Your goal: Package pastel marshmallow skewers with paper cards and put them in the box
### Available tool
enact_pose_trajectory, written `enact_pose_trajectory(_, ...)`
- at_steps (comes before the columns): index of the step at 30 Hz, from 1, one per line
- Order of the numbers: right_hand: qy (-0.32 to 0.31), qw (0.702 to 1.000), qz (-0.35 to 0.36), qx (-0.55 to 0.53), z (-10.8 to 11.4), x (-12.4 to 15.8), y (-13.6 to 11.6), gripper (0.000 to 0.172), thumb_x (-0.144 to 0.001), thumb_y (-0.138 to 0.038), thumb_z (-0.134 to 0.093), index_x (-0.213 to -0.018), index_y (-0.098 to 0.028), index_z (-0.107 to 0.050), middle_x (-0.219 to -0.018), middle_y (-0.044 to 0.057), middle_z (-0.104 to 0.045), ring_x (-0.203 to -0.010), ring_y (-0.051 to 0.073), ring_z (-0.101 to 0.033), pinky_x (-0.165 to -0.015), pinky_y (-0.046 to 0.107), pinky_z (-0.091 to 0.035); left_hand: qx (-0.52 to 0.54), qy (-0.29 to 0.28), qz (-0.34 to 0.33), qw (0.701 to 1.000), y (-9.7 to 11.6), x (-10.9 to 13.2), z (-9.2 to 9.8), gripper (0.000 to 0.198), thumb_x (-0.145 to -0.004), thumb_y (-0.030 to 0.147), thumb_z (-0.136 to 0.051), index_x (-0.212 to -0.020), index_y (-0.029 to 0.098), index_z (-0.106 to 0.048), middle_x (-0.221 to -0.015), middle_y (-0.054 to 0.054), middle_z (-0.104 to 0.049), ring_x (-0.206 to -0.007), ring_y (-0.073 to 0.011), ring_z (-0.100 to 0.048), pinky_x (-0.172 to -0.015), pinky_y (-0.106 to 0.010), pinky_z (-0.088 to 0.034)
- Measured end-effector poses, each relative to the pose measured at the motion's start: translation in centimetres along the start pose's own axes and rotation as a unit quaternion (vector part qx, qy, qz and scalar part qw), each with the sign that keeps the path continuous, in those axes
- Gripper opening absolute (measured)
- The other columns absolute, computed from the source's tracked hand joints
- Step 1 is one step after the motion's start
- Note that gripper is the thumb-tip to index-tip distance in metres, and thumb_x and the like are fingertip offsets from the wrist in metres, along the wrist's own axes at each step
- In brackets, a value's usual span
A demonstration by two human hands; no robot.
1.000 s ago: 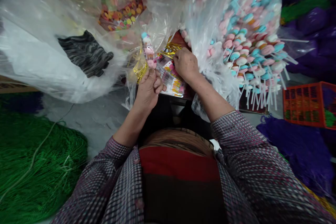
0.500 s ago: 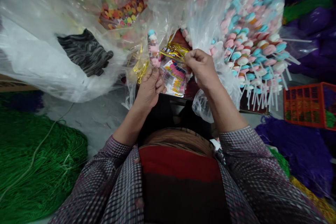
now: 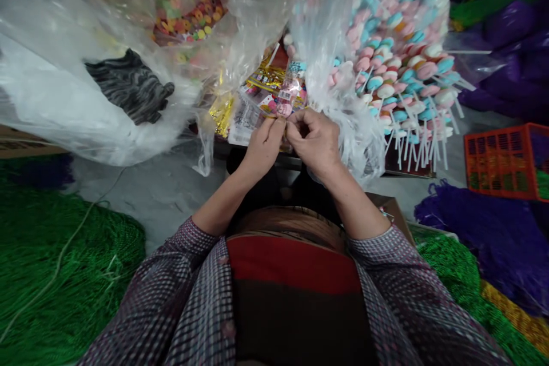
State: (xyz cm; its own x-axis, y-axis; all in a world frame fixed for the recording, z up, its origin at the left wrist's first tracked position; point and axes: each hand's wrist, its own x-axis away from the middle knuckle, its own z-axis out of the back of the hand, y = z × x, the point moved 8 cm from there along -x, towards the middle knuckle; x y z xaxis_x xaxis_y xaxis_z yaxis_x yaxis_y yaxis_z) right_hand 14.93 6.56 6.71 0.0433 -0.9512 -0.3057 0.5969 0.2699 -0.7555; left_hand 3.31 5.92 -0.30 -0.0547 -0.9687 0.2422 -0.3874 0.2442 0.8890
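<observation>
A slim clear printed packet of pink and blue marshmallows (image 3: 290, 87) points away from me, its bottom end gathered between my fingertips. My left hand (image 3: 265, 146) is closed around that gathered end. Against it, my right hand (image 3: 316, 140) pinches at the same spot, with a thin bit of gold twist tie showing between the fingers. Most of the tie is hidden by the fingertips. Beneath and beyond the hands lie printed plastic packs (image 3: 246, 120) and a small pile of gold twist ties (image 3: 222, 116).
Marshmallow lollipops on white sticks (image 3: 398, 86) fill a large clear bag at right. Behind left, a clear bag holds ring-shaped sweets (image 3: 193, 20). A dark crinkled bundle (image 3: 131, 88) rests on white plastic. Green strands (image 3: 68, 263) and an orange crate (image 3: 497, 160) flank me.
My right hand has come left and down from the gold ties to meet my left hand. The marshmallow packet has moved right with my left hand.
</observation>
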Motion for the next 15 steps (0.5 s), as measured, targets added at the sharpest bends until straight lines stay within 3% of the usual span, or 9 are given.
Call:
enact_pose_trajectory(3,0.011,0.999,-0.009,-0.044,0.8,0.6,0.0,0.014,-0.086,-0.025,-0.065,-0.072,-0.025,-0.067,-0.073,0.000,-0.068,-0.071,0.016,-0.060,-0.077,0.033,-0.052,0.006,0.004,-0.022,1.000,0.5,0.3,-0.2,0.034,-0.094,0.037,-0.069,-0.070,0.021,-0.052,-0.057,0.008,-0.043,-0.047,-0.0051,-0.037,-0.046,-0.019,-0.030)
enact_pose_trajectory(5,0.010,0.996,-0.026,-0.087,1.3,1.0,0.2,0.013,-0.087,-0.031,-0.068,-0.075,-0.025,-0.070,-0.077,0.000,-0.070,-0.075,0.017,-0.062,-0.080,0.035,-0.053,0.030,-0.009,0.000,1.000,0.5,0.6,-0.8,0.037,-0.095,0.045,-0.067,-0.071,0.021,-0.053,-0.053,0.009,-0.038,-0.041,-0.0037,-0.030,-0.042,-0.019,-0.023)
enact_pose_trajectory(8,-0.002,0.980,-0.096,-0.172,1.6,1.5,1.2,0.019,-0.085,-0.038,-0.072,-0.072,-0.024,-0.069,-0.073,-0.001,-0.068,-0.070,0.015,-0.058,-0.074,0.033,-0.052,0.058,-0.057,0.058,0.995,0.6,1.2,-2.4,0.043,-0.098,0.050,-0.059,-0.069,0.020,-0.051,-0.047,0.010,-0.030,-0.035,-0.0023,-0.019,-0.038,-0.019,-0.016)
enact_pose_trajectory(11,-0.033,0.948,-0.169,-0.266,1.2,2.1,2.2,0.026,-0.081,-0.039,-0.075,-0.065,-0.022,-0.063,-0.064,-0.003,-0.061,-0.061,0.012,-0.050,-0.063,0.029,-0.046,0.063,-0.100,0.100,0.988,0.9,1.9,-3.7,0.045,-0.102,0.043,-0.051,-0.065,0.019,-0.049,-0.043,0.011,-0.026,-0.032,-0.0020,-0.016,-0.036,-0.017,-0.016)
enact_pose_trajectory(15,-0.083,0.922,-0.194,-0.325,0.9,2.5,2.7,0.031,-0.076,-0.039,-0.082,-0.062,-0.021,-0.061,-0.061,-0.005,-0.057,-0.060,0.011,-0.050,-0.066,0.029,-0.048,0.065,-0.161,0.160,0.972,0.7,2.9,-4.6,0.044,-0.101,0.031,-0.044,-0.060,0.018,-0.050,-0.041,0.011,-0.022,-0.030,-0.0021,-0.015,-0.035,-0.015,-0.017)
